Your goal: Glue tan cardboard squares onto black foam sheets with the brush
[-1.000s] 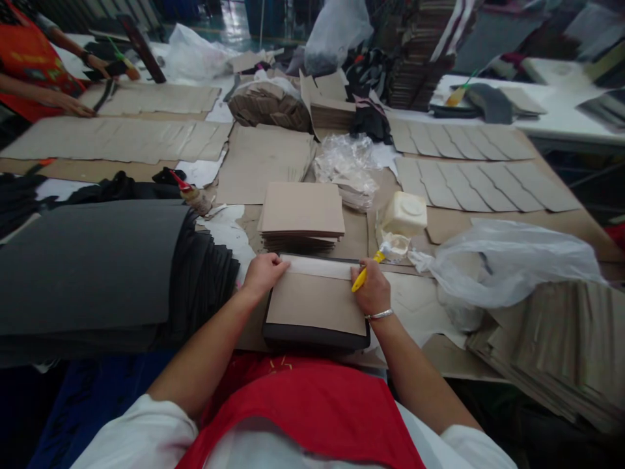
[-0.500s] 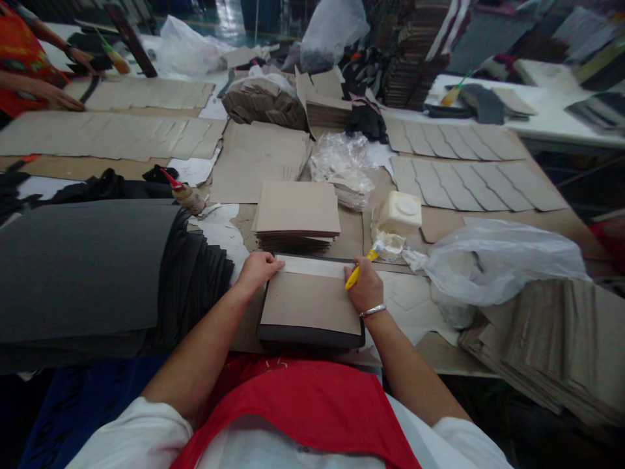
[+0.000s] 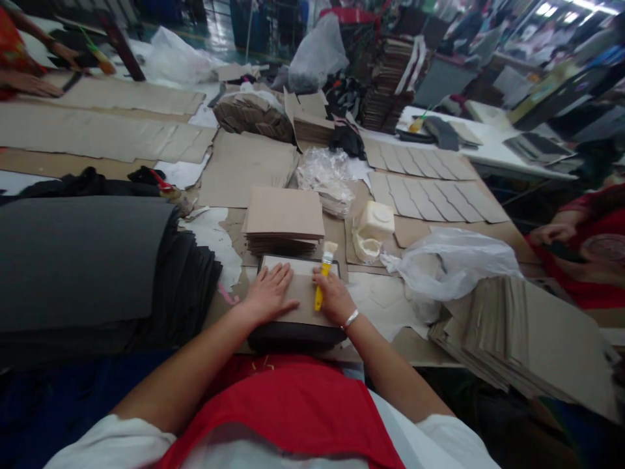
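Observation:
My left hand lies flat with fingers spread on a tan cardboard sheet, its fingertips on the white strip along the far edge. Beneath the sheet is a black piece, showing at the near side and the rim. A yellow-handled paintbrush is gripped in my right hand, bristles pointing away from me. That hand rests at the sheet's right side, fingers curled near the strip. Just beyond stands a stack of tan cardboard sheets.
Dark grey sheets are piled at left, beside a red-tipped bottle. To the right are a cut-open white jug, a clear plastic bag and a cardboard stack. Co-workers' hands show at far left and far right.
My left hand has gone from pinching the strip's left end to lying flat on the sheet. The brush in my right hand has turned more upright. The view has swung right.

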`<state>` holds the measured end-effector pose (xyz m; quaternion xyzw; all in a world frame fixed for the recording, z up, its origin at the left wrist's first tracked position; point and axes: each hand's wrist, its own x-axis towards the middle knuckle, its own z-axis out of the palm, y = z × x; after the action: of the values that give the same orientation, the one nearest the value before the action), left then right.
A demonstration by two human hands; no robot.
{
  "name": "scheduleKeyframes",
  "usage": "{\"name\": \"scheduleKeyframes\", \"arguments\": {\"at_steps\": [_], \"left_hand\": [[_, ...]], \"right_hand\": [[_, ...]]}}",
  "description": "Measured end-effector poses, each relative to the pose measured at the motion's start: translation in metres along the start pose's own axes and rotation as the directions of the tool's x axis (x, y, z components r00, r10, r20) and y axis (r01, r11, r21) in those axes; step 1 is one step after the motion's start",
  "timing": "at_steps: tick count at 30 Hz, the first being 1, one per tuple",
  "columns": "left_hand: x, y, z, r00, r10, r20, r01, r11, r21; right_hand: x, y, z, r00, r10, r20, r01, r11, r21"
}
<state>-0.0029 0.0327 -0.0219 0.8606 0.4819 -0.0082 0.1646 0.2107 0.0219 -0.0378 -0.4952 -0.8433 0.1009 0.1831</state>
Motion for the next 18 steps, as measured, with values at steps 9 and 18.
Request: {"name": "scheduleKeyframes", "arguments": {"at_steps": [9,18], "left_hand": [[-0.133,-0.028,-0.077,0.766,0.092,-0.636,-0.061,0.996,0.071],[-0.213,-0.1,-0.126,0.73,0.02,-0.683,0.265,0.913,0.311]], "right_hand": [[-0.027,0.016,-0.022,0.951,0.092,-0.296,-0.126,0.987,-0.098],[-0.009,-0.085,-0.036,0.931,0.094,-0.354,0.002,0.965,0.262]]}}
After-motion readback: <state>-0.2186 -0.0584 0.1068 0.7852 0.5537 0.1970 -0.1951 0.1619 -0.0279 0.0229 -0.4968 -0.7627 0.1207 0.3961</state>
